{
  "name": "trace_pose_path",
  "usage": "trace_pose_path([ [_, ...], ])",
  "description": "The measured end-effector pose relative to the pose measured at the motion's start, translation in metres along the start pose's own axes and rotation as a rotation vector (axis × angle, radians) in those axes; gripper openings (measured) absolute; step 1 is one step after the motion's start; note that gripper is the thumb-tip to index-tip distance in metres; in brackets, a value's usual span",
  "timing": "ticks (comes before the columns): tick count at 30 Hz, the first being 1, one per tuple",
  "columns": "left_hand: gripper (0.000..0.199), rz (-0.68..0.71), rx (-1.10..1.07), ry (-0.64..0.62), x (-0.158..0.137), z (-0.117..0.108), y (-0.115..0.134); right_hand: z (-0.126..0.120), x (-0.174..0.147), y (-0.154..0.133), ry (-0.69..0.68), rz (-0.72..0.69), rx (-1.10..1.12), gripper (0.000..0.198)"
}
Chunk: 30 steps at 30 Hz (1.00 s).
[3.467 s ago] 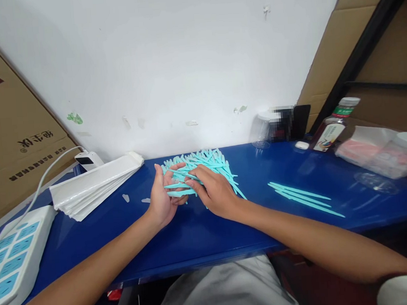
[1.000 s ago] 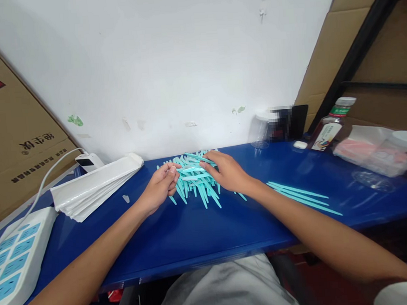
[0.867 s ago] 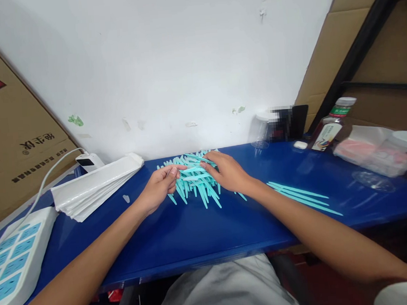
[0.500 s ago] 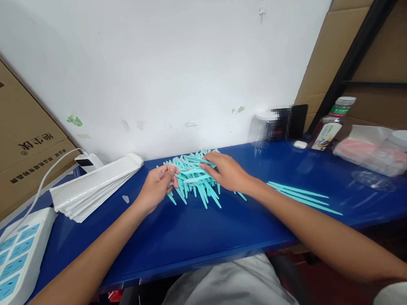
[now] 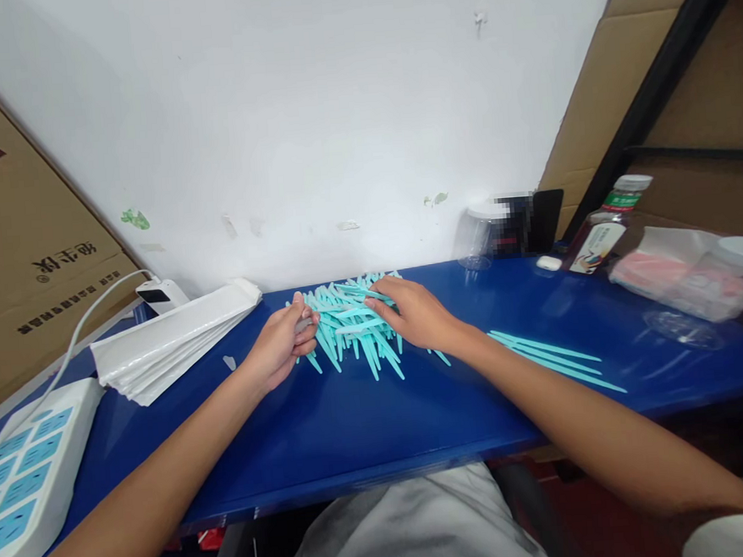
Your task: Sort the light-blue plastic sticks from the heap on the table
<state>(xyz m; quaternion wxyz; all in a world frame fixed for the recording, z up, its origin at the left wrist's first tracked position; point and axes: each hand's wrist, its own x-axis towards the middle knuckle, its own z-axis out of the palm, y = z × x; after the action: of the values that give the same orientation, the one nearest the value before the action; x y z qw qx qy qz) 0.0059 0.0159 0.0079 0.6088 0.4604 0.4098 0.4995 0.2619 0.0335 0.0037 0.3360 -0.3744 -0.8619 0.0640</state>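
Note:
A heap of slim turquoise eyebrow razors (image 5: 369, 338) with tapered handles lies near the wall on the blue table. At its left edge is my left hand (image 5: 282, 340), closed, with a small translucent cap (image 5: 303, 324) between thumb and curled fingers. My right hand (image 5: 412, 310) rests over the right side of the heap, its thumb and fingers closed around a razor (image 5: 380, 297); the fingertips partly hide it. Several more razors (image 5: 555, 361) lie side by side to the right, partly behind my right forearm.
A stack of white plastic sleeves (image 5: 178, 334) lies left, beside a small translucent piece (image 5: 229, 363). A power strip (image 5: 41, 471) and a white device (image 5: 161, 296) are further left. Right stand a clear jar (image 5: 475, 237), a bottle (image 5: 603, 232) and a pink-filled bag (image 5: 677, 274).
My left hand has drawn slightly left, away from the heap, and its fingers have curled in with the translucent cap now showing. My right hand stays nearly still.

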Motion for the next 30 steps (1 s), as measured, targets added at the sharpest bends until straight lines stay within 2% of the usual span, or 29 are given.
trace_pose_path([
  [3,0.033,0.004,-0.033,-0.014,0.003,-0.003,-0.004,0.000,0.000,0.000,0.004,-0.002,-0.010,0.026],
  [7,0.020,-0.063,-0.058,-0.042,0.003,-0.002,-0.005,0.001,0.000,0.001,0.016,-0.007,-0.032,0.025],
  [12,0.034,-0.099,-0.081,-0.034,0.005,-0.003,-0.005,0.001,0.000,0.001,0.018,-0.018,-0.041,0.025],
  [20,0.012,-0.042,-0.083,0.112,0.013,-0.011,-0.012,0.000,0.000,0.000,0.002,-0.017,-0.018,0.026],
  [25,0.016,-0.014,-0.117,0.115,0.012,-0.010,-0.015,0.002,0.000,-0.002,-0.012,-0.025,0.009,0.025],
  [30,0.020,-0.005,-0.094,0.108,0.004,0.003,-0.012,0.007,-0.002,-0.004,-0.007,-0.007,-0.008,0.024],
])
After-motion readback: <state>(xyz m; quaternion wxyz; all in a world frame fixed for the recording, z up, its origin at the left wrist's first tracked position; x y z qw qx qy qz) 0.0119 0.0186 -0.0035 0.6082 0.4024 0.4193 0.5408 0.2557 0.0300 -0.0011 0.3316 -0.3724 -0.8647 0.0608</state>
